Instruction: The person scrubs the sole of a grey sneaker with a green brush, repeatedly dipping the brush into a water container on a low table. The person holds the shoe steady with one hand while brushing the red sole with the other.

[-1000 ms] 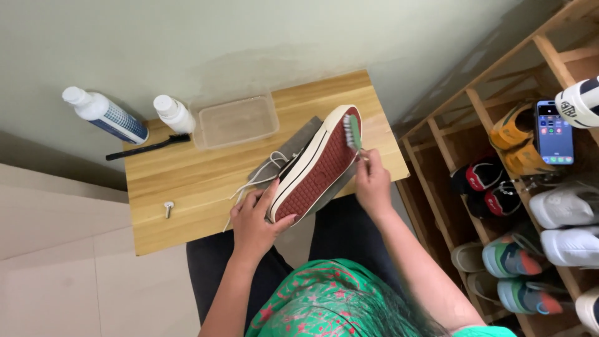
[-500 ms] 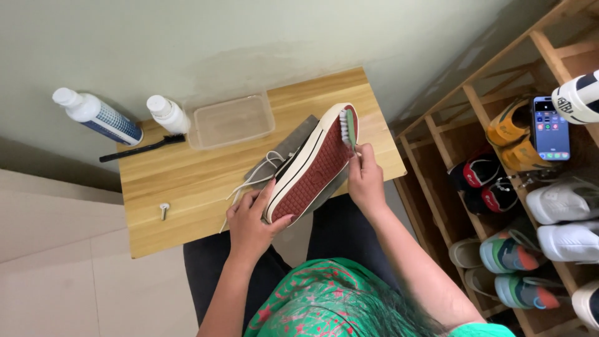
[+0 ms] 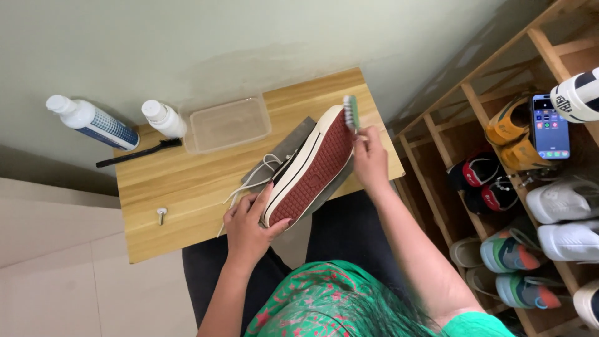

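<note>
Left hand [image 3: 248,229] grips a sneaker [image 3: 306,170] sole-up over the wooden worktop [image 3: 187,187]; right hand's [image 3: 369,156] fingers [image 3: 360,134] press a green brush [image 3: 351,112] against its toe.

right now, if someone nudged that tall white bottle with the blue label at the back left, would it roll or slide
The white bottle with the blue label looks round-bodied and seems to lie on its side against the wall, so a sideways nudge would probably roll it. The black brush beside it might stop it. It looks like plastic, so probably not fragile.
</note>
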